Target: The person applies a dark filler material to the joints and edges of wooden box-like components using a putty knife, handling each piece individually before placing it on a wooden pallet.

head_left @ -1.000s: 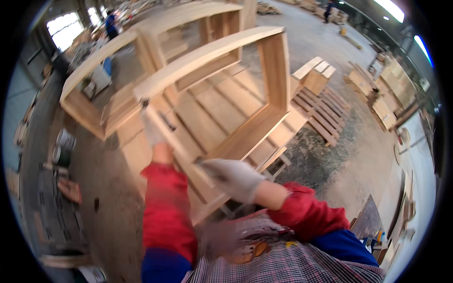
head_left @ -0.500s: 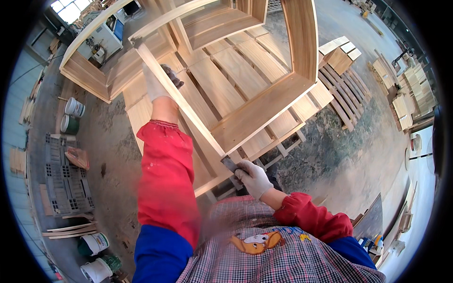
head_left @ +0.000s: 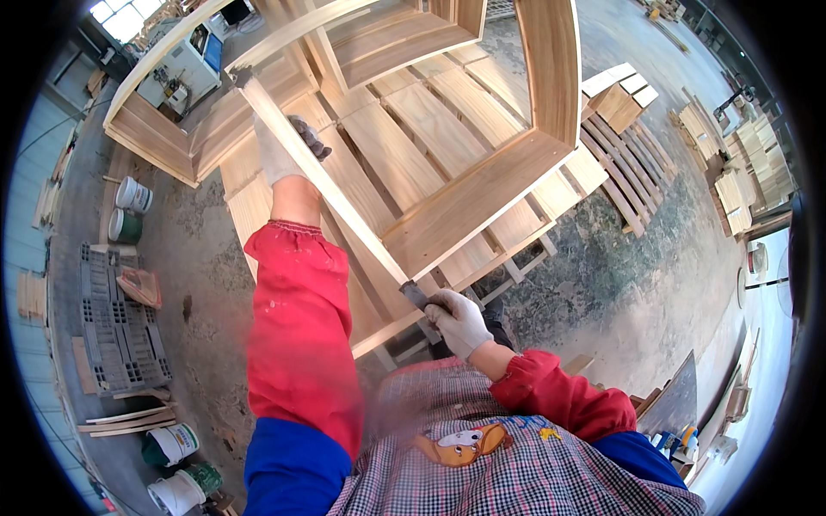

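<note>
A pale wooden frame (head_left: 482, 202) with wide boards for sides stands tilted on a slatted wooden surface. My left hand (head_left: 288, 146), in a white glove with dark grey fingers, is wrapped round the frame's left rail (head_left: 320, 176), its fingertips showing on the inner side. At the frame's near corner, my gloved right hand (head_left: 463, 323) grips a flat dark grey strip-like tool (head_left: 416, 297). The tool's far end touches the corner or lies right beside it; its exact kind I cannot make out. A dark patch (head_left: 242, 76) marks the rail's far corner.
Under the frame are spaced planks (head_left: 430, 159). Another wooden frame (head_left: 155, 142) stands at the far left. A pallet (head_left: 624, 176) bears wooden pieces at right. Buckets (head_left: 135, 196) and a grey plastic pallet (head_left: 120, 322) line the left floor. A machine (head_left: 185, 69) stands behind.
My right hand and the dark tool have shifted very slightly left, still at the near corner. The left hand keeps its hold, and the whole view has drifted a little.
</note>
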Demonstrator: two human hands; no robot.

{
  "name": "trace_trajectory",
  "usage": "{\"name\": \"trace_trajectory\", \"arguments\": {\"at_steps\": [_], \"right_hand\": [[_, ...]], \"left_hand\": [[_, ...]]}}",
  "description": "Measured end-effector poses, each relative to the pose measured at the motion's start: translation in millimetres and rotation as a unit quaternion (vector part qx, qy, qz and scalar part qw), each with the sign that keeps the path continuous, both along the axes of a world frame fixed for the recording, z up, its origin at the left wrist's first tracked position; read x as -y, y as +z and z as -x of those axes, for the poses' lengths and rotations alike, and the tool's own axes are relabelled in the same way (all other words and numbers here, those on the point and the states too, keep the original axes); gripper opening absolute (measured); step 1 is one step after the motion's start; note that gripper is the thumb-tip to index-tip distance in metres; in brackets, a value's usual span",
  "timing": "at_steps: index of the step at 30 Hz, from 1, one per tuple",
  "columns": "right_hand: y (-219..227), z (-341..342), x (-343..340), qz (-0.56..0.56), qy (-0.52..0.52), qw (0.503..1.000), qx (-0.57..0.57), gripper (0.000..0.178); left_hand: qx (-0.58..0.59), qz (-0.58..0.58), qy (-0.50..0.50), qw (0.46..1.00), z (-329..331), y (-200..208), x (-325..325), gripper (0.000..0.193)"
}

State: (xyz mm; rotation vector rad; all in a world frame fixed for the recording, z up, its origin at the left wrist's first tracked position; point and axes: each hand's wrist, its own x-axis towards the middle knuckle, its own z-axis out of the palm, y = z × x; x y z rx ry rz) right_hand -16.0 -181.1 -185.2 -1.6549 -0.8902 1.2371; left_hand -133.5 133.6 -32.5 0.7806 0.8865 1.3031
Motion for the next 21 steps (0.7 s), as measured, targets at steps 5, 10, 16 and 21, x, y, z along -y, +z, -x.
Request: {"name": "trace_trajectory", "arguments": {"at_steps": [5,10,16,21], "right_hand": [[-6,1,-4,-0.014,-0.026,0.997,-0.077,0.019],[-7,-1,-1,0.012,-0.009,0.997,-0.074,0.014],[2,-4,-1,0.031,-0.013,0.996,-0.078,0.02],[15,-3,1,-0.023,-0.006,0.996,-0.081,0.021]], "left_hand": [[0.011,-0.006,-0.009,1.0,1,-3,-1,0.052],[0.018,-0.002,-0.005,1.0,0,-3,0,0.051],[0.018,-0.01,-0.021,1.0,4,-4,0,0.051],[0.031,-0.007,-0.031,0.999,9,-16,-6,0.048]]}}
